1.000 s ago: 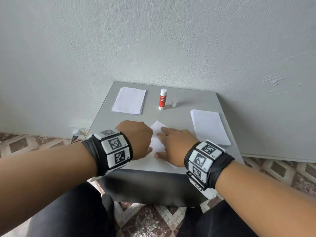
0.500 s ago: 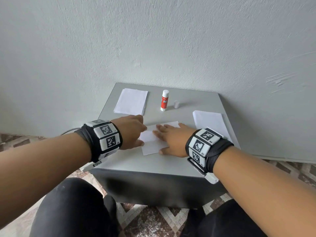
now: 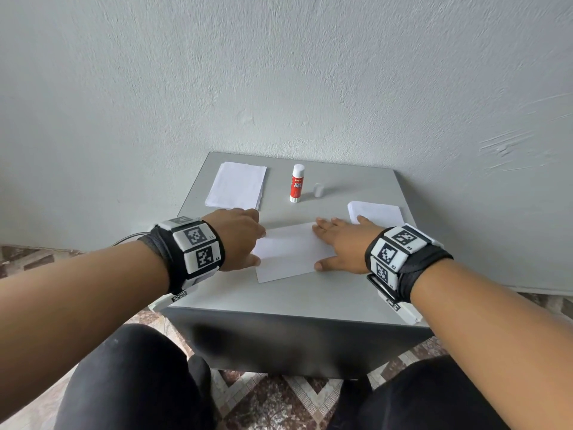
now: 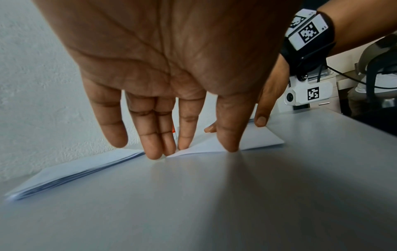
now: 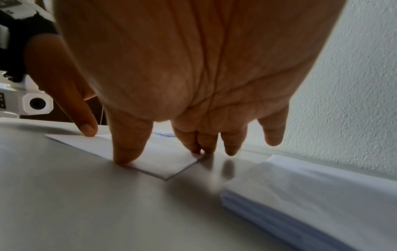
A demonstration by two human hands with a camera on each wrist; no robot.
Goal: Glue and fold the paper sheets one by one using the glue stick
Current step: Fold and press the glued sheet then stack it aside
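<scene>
A folded white paper sheet lies flat in the middle of the grey table. My left hand presses its left end with straight fingertips; the sheet runs away to the right there. My right hand lies flat on its right end, thumb and fingers spread on the sheet. The red and white glue stick stands uncapped at the back, its small cap beside it.
One stack of white sheets lies at the back left, also low at the left in the left wrist view. Another stack sits at the right, close to my right hand. A wall rises directly behind the table.
The sheet went from lying skewed to lying flat and square. Both hands slid apart along it, left hand leftward, right hand rightward.
</scene>
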